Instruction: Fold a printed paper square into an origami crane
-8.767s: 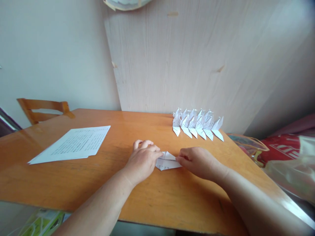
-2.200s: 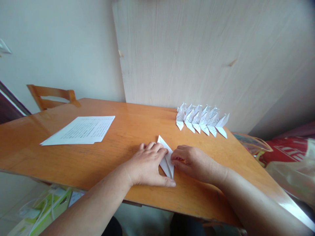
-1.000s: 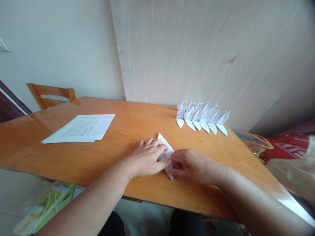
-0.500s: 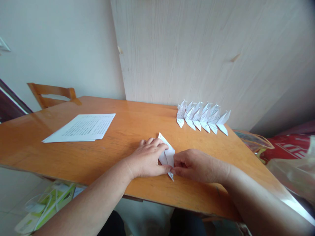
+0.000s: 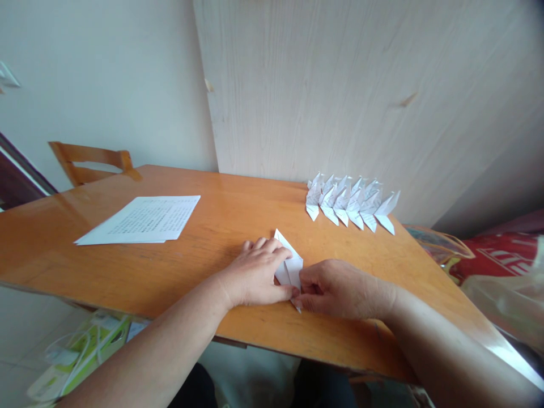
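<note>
On the table in front of me lies a small piece of folded white paper (image 5: pixel 291 268), a narrow pointed shape with a crease across it. My left hand (image 5: pixel 261 275) rests flat on its left side, fingers spread, with the thumb stretched along the lower part. From the right, my right hand (image 5: pixel 335 288) pinches the paper's lower right edge between thumb and curled fingers. The paper's upper tip and lower point show; its left part is hidden under my left hand.
Rows of folded paper pieces (image 5: pixel 352 204) stand at the table's back right. Printed sheets (image 5: pixel 144 218) lie on the left of the wooden table (image 5: pixel 238 212). A chair (image 5: pixel 91 161) stands behind its far left corner. Bags (image 5: pixel 501 255) crowd the right edge.
My right hand has shifted very slightly at the paper's lower edge, covering a bit more of the point. My left hand stays in place, and the view has moved a little.
</note>
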Motion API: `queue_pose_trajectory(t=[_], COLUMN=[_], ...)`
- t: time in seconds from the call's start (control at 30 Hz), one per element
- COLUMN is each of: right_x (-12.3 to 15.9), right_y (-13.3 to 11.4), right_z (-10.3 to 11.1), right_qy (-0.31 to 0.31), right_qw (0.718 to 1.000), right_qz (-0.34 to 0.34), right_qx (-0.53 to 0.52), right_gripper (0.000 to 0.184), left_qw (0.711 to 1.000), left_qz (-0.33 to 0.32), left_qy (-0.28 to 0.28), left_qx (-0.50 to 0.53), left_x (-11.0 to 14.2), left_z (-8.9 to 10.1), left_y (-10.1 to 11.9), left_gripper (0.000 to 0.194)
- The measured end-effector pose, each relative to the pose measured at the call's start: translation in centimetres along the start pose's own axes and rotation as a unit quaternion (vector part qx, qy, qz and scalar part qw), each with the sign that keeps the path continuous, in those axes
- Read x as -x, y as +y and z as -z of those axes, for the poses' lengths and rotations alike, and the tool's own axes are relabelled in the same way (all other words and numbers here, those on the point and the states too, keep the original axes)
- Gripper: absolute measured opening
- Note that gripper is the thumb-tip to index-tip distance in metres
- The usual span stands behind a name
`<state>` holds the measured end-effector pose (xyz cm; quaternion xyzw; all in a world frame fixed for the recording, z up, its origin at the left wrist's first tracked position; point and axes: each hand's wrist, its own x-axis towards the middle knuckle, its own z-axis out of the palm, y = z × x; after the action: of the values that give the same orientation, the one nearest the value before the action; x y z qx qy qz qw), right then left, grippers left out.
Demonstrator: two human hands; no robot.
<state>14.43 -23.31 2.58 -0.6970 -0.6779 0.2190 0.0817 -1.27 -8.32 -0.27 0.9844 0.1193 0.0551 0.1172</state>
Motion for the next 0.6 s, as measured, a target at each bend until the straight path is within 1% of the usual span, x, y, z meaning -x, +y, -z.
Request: queue_pose_trajectory(t=[0.07,0.1,0.17,0.27,0.33,0.4,0.5,0.6], right_x=[-0.1,-0.3,-0.7,-1.3,-1.7,-1.8,-1.8,-1.7], right_y=[0.4,0.7,1.4,2.6,3.1,3.2,2.6,1.8], right_z=[-0.1,-0.2,-0.4,-0.7,-0.9,-1.1,-1.3,-1.7], right_qy=[0.011,0.027,0.080,0.169,0.205,0.218,0.203,0.188], right_qw=[1.000,0.999,0.996,0.985,0.978,0.975,0.975,0.974], right_qz=[0.005,0.006,0.005,0.005,0.019,0.048,0.092,0.114], right_qx=[-0.020,-0.027,-0.031,-0.029,-0.029,-0.016,0.022,0.050], right_gripper=[0.029,0.027,0.023,0.017,0.016,0.018,0.019,0.017], left_qw=[1.000,1.000,1.000,1.000,1.000,1.000,1.000,1.000], left_qz=[-0.003,-0.005,-0.006,0.001,0.002,0.003,0.008,0.007], left_qy=[0.001,0.001,0.000,0.004,0.007,0.009,0.011,0.009], left_qx=[0.002,0.003,0.007,0.010,0.014,0.017,0.017,0.015], left_x=[0.0,0.0,-0.1,-0.1,-0.2,-0.2,-0.1,-0.1], left_z=[0.0,0.1,0.1,0.2,0.2,0.1,0.1,0.1], left_y=[0.0,0.0,0.0,0.0,0.0,0.0,-0.1,-0.1], left_gripper=[0.060,0.060,0.060,0.066,0.071,0.077,0.083,0.087])
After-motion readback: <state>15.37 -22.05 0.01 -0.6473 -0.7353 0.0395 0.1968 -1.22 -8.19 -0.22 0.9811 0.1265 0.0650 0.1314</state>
